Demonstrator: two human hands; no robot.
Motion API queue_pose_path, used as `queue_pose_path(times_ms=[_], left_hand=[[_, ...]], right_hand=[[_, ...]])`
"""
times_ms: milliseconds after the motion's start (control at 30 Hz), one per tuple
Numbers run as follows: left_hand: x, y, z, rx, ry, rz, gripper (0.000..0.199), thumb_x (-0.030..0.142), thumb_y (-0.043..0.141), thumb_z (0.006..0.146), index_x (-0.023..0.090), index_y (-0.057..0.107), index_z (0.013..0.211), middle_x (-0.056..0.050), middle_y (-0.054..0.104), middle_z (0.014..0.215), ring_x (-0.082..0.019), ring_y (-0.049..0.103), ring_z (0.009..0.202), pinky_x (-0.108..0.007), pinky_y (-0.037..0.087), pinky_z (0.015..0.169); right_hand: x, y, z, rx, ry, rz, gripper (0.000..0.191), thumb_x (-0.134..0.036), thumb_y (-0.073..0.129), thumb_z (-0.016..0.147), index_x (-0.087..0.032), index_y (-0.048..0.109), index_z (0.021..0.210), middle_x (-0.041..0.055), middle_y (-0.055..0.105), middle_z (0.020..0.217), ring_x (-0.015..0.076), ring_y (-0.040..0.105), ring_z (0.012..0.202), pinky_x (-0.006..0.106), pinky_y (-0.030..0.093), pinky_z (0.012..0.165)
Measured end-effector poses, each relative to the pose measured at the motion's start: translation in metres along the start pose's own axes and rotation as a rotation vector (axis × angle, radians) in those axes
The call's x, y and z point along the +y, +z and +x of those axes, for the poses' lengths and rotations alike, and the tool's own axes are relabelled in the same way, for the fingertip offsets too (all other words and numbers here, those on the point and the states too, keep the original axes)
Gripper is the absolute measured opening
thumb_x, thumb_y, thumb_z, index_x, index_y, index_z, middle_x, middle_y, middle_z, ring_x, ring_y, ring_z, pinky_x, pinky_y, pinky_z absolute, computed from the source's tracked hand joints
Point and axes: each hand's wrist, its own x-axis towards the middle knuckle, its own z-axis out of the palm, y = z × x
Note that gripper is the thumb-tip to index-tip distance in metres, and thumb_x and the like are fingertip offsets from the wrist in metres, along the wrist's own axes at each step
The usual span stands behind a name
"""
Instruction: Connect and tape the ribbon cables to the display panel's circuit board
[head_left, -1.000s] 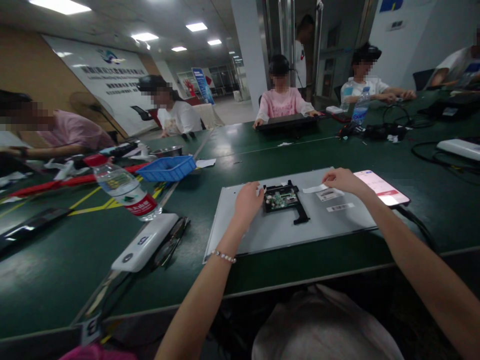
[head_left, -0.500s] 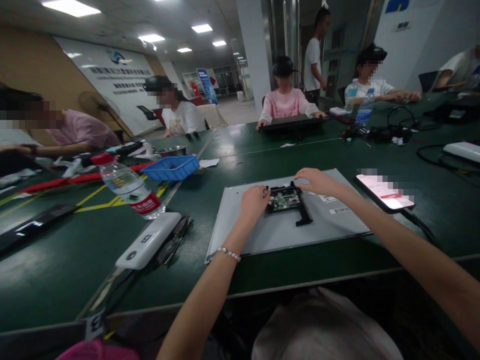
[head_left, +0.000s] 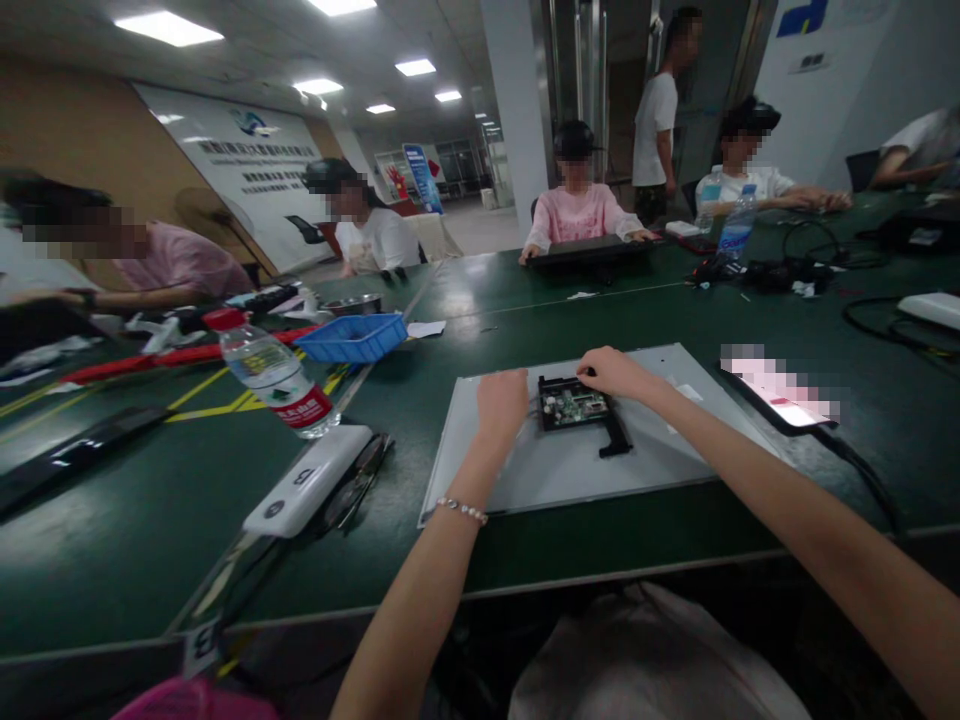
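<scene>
A green circuit board [head_left: 576, 407] in a black plastic frame [head_left: 616, 436] lies on a flat grey panel [head_left: 510, 485] on the table. My left hand [head_left: 504, 402] is at the left of the frame, a little apart from it, its fingers bent and mostly hidden behind the hand. My right hand [head_left: 616, 374] is at the frame's upper right corner, thumb and fingers closed together at its edge; whether they grip it is too small to tell. A bracelet circles my left wrist.
To the left stand a water bottle [head_left: 281, 380], a white power bank [head_left: 307, 482], glasses [head_left: 358, 484] and a blue tray [head_left: 352, 340]. A lit phone [head_left: 780, 393] with a cable lies right of the panel. Several people sit around the green table [head_left: 510, 320]; one stands behind.
My left hand has drawn slightly away from the frame's left edge. My right hand's fingers have come together at the upper right corner. The whole view has shifted slightly.
</scene>
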Motion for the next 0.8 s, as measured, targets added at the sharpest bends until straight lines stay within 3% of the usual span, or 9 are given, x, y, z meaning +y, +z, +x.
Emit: queue_pose_path(times_ms=[233,467,800], left_hand=[[-0.024,0.002,0.003,-0.091,-0.028,0.104,0.031,0.009,0.042,0.089,0.012,0.072,0.095,-0.019,0.071,0.092,-0.026,0.068,0.093,-0.033,0.05,0.081],[-0.022,0.011,0.003,-0.149,0.019,0.127,0.03,0.011,0.044,0.088,0.009,0.073,0.095,-0.02,0.07,0.092,-0.027,0.067,0.092,-0.033,0.049,0.08],[-0.022,0.01,-0.001,-0.09,0.101,0.075,0.029,0.019,0.042,0.09,0.01,0.069,0.091,-0.017,0.069,0.095,-0.025,0.066,0.092,-0.033,0.047,0.081]], right_hand=[[-0.004,0.001,-0.002,0.018,0.044,-0.097,0.027,-0.016,0.051,0.088,-0.019,0.074,0.101,0.0081,0.071,0.106,0.0221,0.064,0.1,0.027,0.047,0.083],[0.008,-0.015,-0.01,0.132,0.12,-0.078,0.028,-0.018,0.049,0.089,-0.02,0.074,0.101,0.0071,0.07,0.11,0.0218,0.063,0.101,0.027,0.047,0.084],[0.027,-0.014,-0.034,-0.062,0.212,-0.11,0.029,-0.021,0.049,0.089,-0.017,0.074,0.103,0.0134,0.072,0.099,0.0246,0.065,0.095,0.03,0.047,0.081]])
